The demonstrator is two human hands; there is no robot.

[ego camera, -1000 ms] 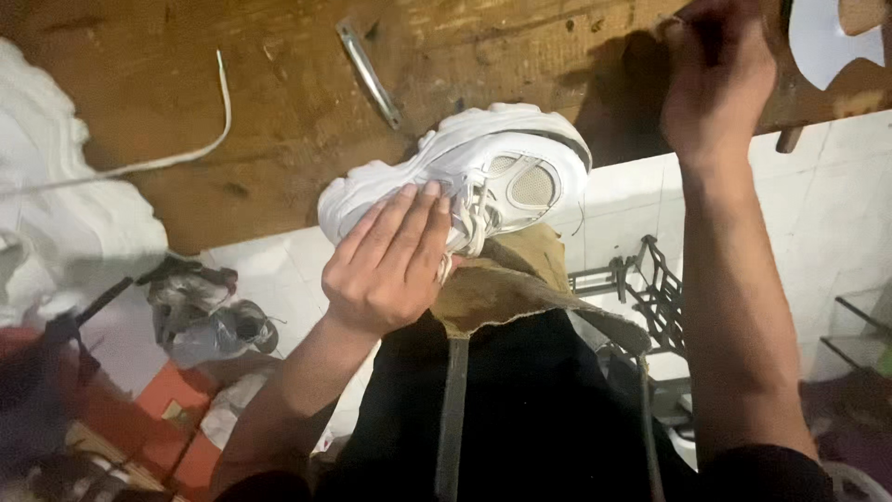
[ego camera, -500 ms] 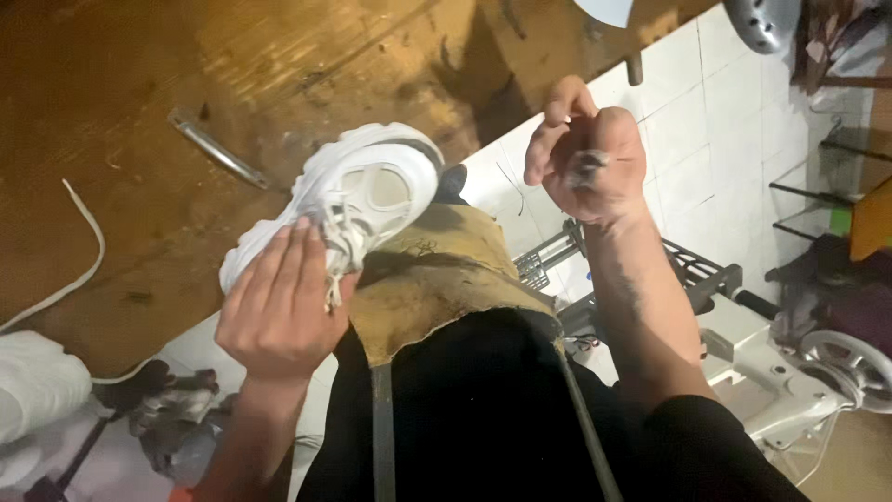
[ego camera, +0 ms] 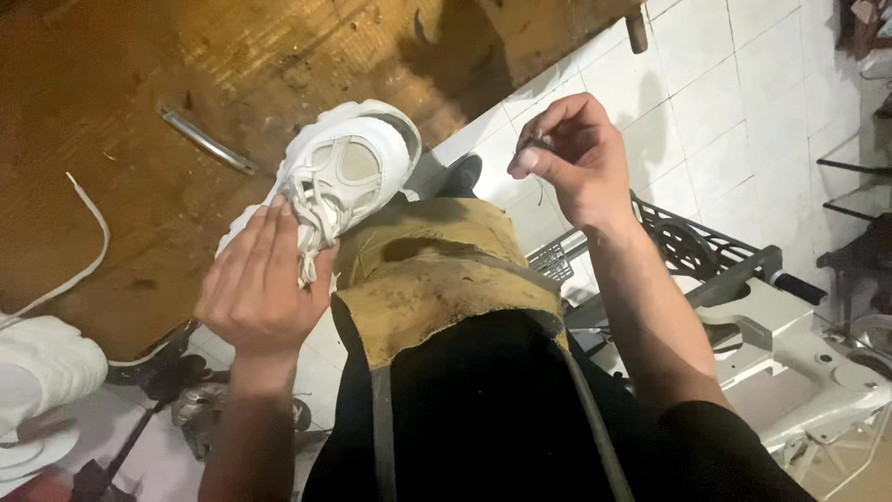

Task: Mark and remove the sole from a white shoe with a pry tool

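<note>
The left hand lies flat and relaxed, fingers together and extended, pressing on the laced upper of a white sneaker; it grips nothing but steadies the shoe from above. The sneaker rests on its side, its toe end over the edge of a worn brown wooden workbench and its heel end against a tan leather apron pad on the person's lap. Its opening faces the camera, and loose white laces hang beside the left fingertips. The right hand is raised well apart from the shoe, above the white tiled floor, with thumb and forefinger pinched shut on a thin dark item; this appears to be a needle with a short thread hanging below it, though it is too small to confirm. On the workbench, a slim metal rod lies diagonally just beside the shoe's toe, and a loose white lace curves near the bench's left side. A second white shoe sits at the lower left edge of the view. To the right of the person's arm stands a dark cast-iron frame next to a pale grey machine body.
</note>
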